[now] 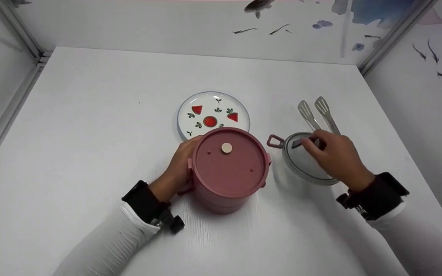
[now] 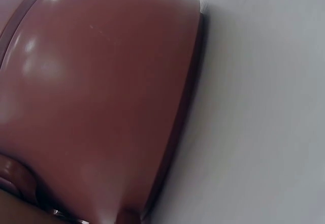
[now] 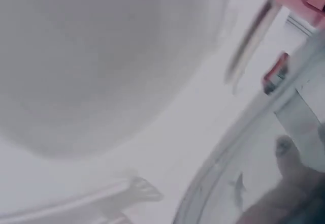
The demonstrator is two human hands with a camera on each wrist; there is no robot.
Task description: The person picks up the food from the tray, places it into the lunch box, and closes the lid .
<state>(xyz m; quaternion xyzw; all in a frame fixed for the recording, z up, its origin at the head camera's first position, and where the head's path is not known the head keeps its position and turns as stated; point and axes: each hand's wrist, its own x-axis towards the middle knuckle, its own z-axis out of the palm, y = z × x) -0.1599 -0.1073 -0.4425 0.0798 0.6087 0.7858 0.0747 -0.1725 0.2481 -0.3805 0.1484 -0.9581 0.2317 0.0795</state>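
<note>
Now the left hand (image 1: 180, 163) cups the pink lidded pot (image 1: 228, 168) mid-counter; right hand (image 1: 334, 155) pinches the glass lid's handle (image 1: 301, 142); lift it level, pot steadied.

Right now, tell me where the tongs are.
In the head view the metal tongs lie on the white table at the right, just behind the glass lid that the right hand touches, right of the plate.
</note>
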